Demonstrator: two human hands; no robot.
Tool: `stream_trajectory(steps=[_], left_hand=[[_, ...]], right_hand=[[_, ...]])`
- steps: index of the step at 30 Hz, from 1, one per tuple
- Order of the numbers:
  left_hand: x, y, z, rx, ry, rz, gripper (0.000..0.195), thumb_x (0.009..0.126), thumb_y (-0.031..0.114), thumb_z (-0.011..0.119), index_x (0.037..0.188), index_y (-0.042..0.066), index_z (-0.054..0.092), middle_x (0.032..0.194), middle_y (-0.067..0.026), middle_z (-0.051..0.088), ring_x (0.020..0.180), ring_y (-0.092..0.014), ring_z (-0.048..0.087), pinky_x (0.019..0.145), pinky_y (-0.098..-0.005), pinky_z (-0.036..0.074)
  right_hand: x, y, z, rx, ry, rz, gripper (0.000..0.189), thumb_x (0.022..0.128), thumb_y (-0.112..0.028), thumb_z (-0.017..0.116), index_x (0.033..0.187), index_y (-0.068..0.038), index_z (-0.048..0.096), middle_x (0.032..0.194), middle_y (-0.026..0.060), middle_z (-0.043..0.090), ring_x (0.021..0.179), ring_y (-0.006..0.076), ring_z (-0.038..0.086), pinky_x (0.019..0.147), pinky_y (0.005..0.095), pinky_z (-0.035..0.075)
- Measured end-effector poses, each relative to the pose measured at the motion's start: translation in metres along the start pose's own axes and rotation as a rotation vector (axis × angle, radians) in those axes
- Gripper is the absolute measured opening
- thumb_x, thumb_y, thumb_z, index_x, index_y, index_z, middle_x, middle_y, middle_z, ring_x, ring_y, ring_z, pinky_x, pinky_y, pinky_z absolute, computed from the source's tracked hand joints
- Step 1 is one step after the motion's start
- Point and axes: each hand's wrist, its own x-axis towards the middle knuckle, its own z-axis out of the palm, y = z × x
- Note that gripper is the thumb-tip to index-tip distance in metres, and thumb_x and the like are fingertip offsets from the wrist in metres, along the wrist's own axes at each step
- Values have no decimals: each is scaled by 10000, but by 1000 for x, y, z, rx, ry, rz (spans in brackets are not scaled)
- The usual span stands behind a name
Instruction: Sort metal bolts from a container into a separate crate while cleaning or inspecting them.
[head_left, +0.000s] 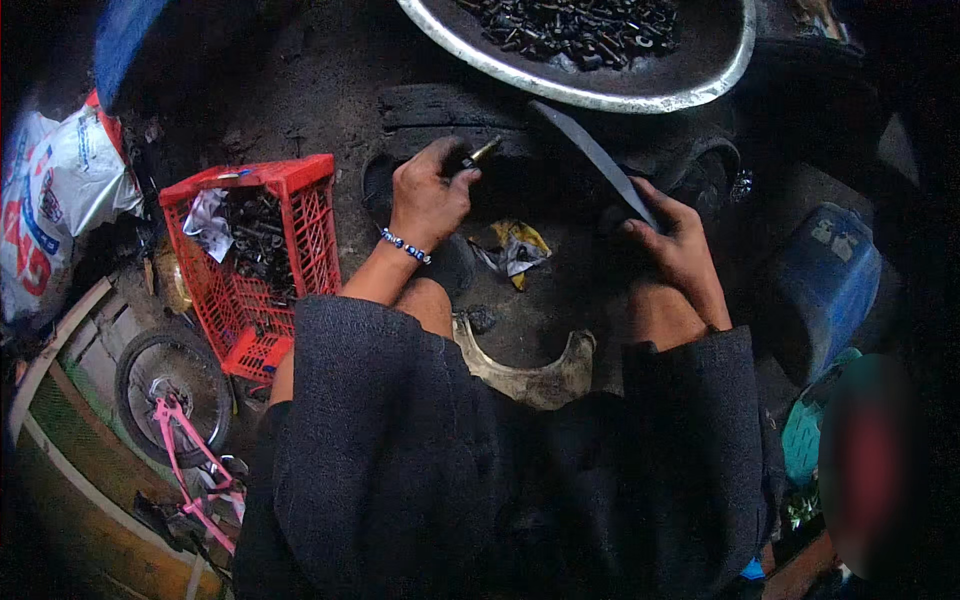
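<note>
My left hand (433, 191), with a blue beaded bracelet at the wrist, grips a small bolt (486, 151) whose brass-coloured shank points up and right. Its other end is hidden in my fingers. In my right hand (679, 244) is a long, flat, grey metal blade or file (592, 150), slanting up and left towards the metal basin (517, 79). The lower end of that tool is covered by my hand. Dark bolts and other small hardware (592, 34) lie heaped in the basin, beyond both hands. The bolt and the blade are apart.
A red plastic crate (313, 225) holding blackened metal parts stands at left. Behind it are white printed sacks (75, 180); below it, a bicycle wheel (174, 394) and pink frame (191, 450). A crumpled wrapper (517, 249) lies between my knees. A blue plastic container (832, 277) is at right.
</note>
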Motion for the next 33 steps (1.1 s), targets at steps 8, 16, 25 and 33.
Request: stream_trajectory(steps=[8,16,25,33], left_hand=[[12,-13,6,-243,-109,-95,345,660,145,773,941,-12,652,893,-112,668,790,-153,623,727,-272,490],[18,-20,16,-343,-178,-42,289,674,53,757,928,-28,644,844,-71,665,744,-115,608,694,-247,491],[16,-24,19,-568,-184,-217,240,683,67,745,867,-53,649,799,-105,670,684,-127,635,615,-235,504],[14,-22,17,-662,-238,-356,157,727,15,688,863,-48,643,788,-117,668,669,-148,644,584,-246,520]], right_hand=[[-19,-17,-16,-9,-27,-88,486,756,-86,664,1215,-23,517,1165,175,568,1077,231,547,931,343,402],[-51,6,-53,-107,-78,-110,481,777,-96,615,1228,11,488,1161,200,560,1057,296,564,940,389,409],[79,-78,35,-518,-55,-443,449,791,-171,604,1228,-160,503,947,211,608,828,336,609,736,406,504],[7,-31,-42,-276,-148,-402,485,793,-114,602,1261,-81,477,1103,180,590,903,307,620,813,383,495]])
